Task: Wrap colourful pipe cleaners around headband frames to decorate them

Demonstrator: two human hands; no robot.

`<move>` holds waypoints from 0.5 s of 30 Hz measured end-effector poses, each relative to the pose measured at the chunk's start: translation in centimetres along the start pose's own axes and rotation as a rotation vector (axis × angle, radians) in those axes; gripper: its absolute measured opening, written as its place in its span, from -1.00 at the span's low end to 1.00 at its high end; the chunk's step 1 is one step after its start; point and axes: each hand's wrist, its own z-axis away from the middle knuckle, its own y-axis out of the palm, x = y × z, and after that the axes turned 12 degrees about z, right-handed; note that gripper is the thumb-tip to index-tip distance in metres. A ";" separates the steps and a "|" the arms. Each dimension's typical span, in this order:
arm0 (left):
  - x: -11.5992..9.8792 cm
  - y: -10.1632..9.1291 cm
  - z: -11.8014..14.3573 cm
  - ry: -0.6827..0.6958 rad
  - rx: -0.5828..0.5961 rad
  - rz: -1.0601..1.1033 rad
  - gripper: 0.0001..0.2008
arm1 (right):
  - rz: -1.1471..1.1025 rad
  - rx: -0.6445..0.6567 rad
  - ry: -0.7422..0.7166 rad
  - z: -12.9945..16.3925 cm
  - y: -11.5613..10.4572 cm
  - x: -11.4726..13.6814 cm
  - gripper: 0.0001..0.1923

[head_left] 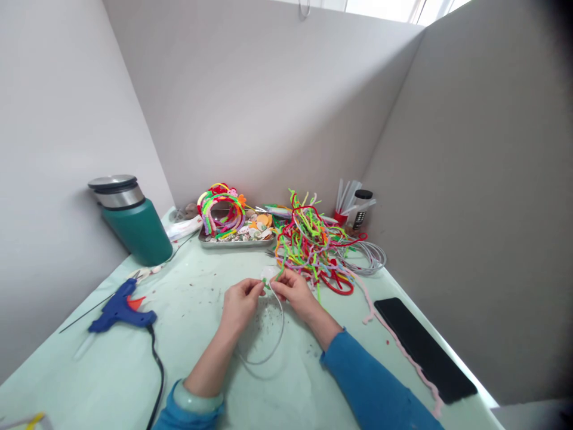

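Looking down from the head camera at a pale green table (pixel 111 382). Near the middle, left hand (pixel 239 304) and right hand (pixel 293 291) meeting fingertip to fingertip, both narrowed to a pinch on the top of a thin white headband (pixel 274 349) where a short green pipe cleaner (pixel 267 284) is gripped against it. Band curving down and toward the near edge in an open loop, its lower arc resting on or just above the table; cannot tell which.

Judged by its look: very light, springy rather than stiff, smooth and likely slippery under bare fingers, so best held close beside the green wire, with thumb and forefinger on either side of the band. Fuzzy wire: soft, bends easily, holds its bend, grips well.

Just beyond the right hand, a tangled pile of pipe cleaners (pixel 313 245) in many colours. Far left of that, a metal tray (pixel 235 242) with finished coloured headbands (pixel 221 209). Further left, a green flask (pixel 134 224). Near left, a blue glue gun (pixel 120 310) lying on its side, well apart from the hands. Right, a black phone (pixel 423 349), flat, with a pink pipe cleaner (pixel 403 352) trailing beside it.
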 end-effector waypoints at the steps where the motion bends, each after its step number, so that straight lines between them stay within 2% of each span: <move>1: 0.1 0.0 0.0 -0.001 0.003 -0.010 -0.67 | -0.003 0.002 -0.002 0.0 0.0 -0.1 -0.77; 7: 0.5 0.0 -0.1 0.040 0.042 -0.093 -0.69 | 0.018 -0.018 -0.005 -0.3 -0.1 -0.5 -0.79; 15: 0.0 0.2 0.2 0.083 0.087 -0.236 -0.76 | 0.080 -0.034 0.008 -0.3 -0.1 -0.5 -0.78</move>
